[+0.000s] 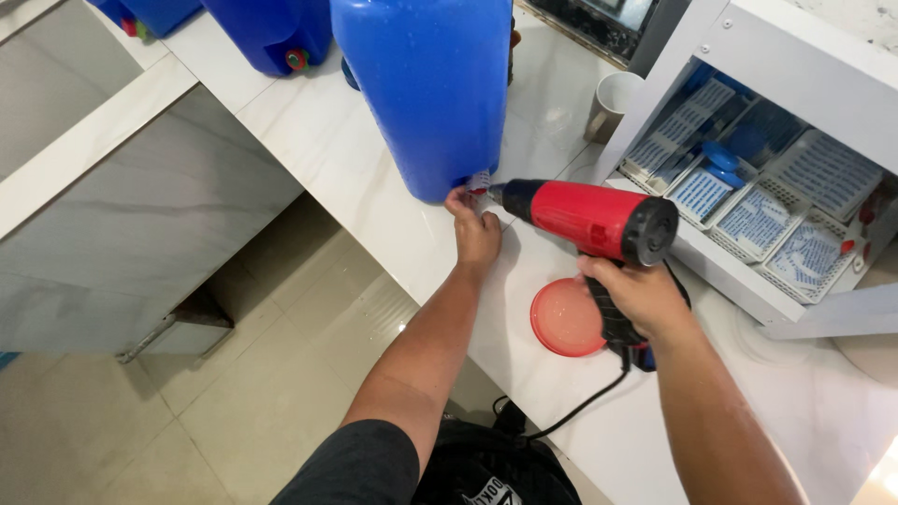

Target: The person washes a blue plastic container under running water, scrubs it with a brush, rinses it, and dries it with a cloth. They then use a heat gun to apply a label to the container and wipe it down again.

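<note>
Here the whole scene turns on one small spot: the tap (479, 180) at the bottom edge of the big blue jug (432, 89), which stands upright on the white bench (355, 168). The left hand (476, 234) is the nearer one; it reaches up from below and its fingertips pinch the wrapped tap, touching it and the jug's lower corner. The right hand (641, 297) sits farther back and to the right, fingers curled tight around the black grip of the red heat gun (585, 217). The gun's long axis runs nearly level, right to left, with its dark nozzle aimed straight at the tap and stopping just beside the left fingertips. So tap, left fingers and nozzle tip all crowd together, while the gun's body stretches away toward a white shelf unit (795, 84) holding trays of small blue and white packets. A round red lid (564, 318) lies flat on the bench just under the right hand, touching the gun's grip in view. The cord (580, 404) trails off the bench edge toward the person. A mug (613, 103) stands behind the jug, well apart.
</note>
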